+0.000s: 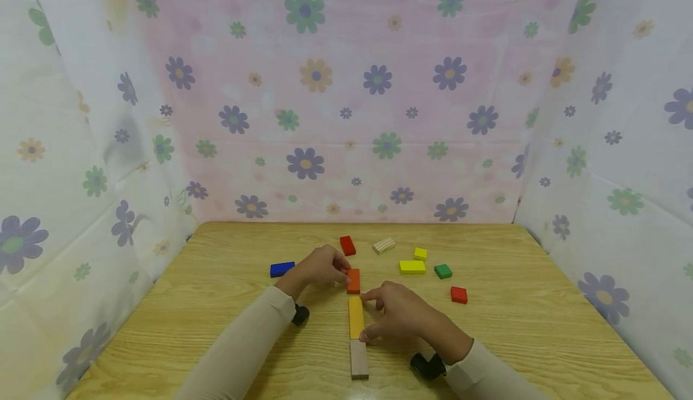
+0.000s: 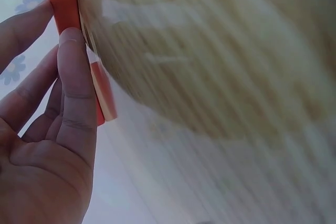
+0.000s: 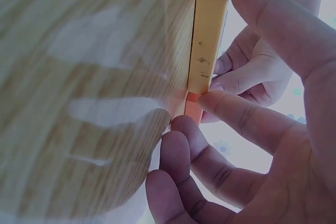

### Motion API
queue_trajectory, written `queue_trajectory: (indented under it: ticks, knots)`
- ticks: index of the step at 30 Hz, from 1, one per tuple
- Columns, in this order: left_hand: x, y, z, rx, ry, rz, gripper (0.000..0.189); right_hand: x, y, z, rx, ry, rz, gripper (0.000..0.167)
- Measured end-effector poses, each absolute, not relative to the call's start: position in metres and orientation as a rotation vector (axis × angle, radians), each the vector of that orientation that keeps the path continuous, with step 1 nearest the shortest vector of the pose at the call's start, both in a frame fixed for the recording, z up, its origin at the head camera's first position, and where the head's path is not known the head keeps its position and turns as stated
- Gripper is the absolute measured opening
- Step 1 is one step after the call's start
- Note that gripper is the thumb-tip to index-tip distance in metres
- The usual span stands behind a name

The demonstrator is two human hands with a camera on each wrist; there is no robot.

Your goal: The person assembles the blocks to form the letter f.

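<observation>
A short row of blocks runs away from me: a plain wooden block nearest, then a yellow-orange block, then an orange block. My left hand pinches the orange block from its left side and far end; in the left wrist view thumb and fingertip press on the orange block. My right hand spans the yellow-orange block lengthwise, thumb at its near end and index fingertip at its far end. The other right-hand fingers curl loosely above the table.
Beyond the row lie a red block and a striped wooden block. To the right are a yellow block, a small yellow one, a green one and a small red one. A blue block lies left.
</observation>
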State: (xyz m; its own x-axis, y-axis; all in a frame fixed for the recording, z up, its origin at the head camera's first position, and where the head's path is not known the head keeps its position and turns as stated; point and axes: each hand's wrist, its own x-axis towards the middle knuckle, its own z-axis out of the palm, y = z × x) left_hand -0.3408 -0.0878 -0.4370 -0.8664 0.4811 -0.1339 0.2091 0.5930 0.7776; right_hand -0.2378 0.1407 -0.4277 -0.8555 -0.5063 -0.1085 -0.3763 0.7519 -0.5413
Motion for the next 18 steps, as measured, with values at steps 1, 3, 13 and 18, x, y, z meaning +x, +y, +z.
queue_trajectory:
  ticks: [1, 3, 13, 18]
  knots:
    - [-0.3405, -0.0876, -0.4371, 0.553, 2.493, 1.158, 0.020, -0.2379, 0.1404, -0.4277, -0.687, 2.702, -0.757, 0.077]
    - [-0.3398, -0.0878, -0.4380, 0.545, 2.491, 1.167, 0.020, -0.2384, 0.1402, -0.4284, -0.674, 2.697, -0.764, 0.077]
    - [-0.3344, -0.0857, -0.4369, 0.536, 2.537, 1.131, 0.020, -0.2399, 0.1394, -0.4301, -0.619, 2.708, -0.764, 0.076]
    - [-0.3315, -0.0848, -0.4346, 0.529, 2.526, 1.128, 0.018, -0.2397, 0.1390, -0.4301, -0.604, 2.726, -0.739, 0.070]
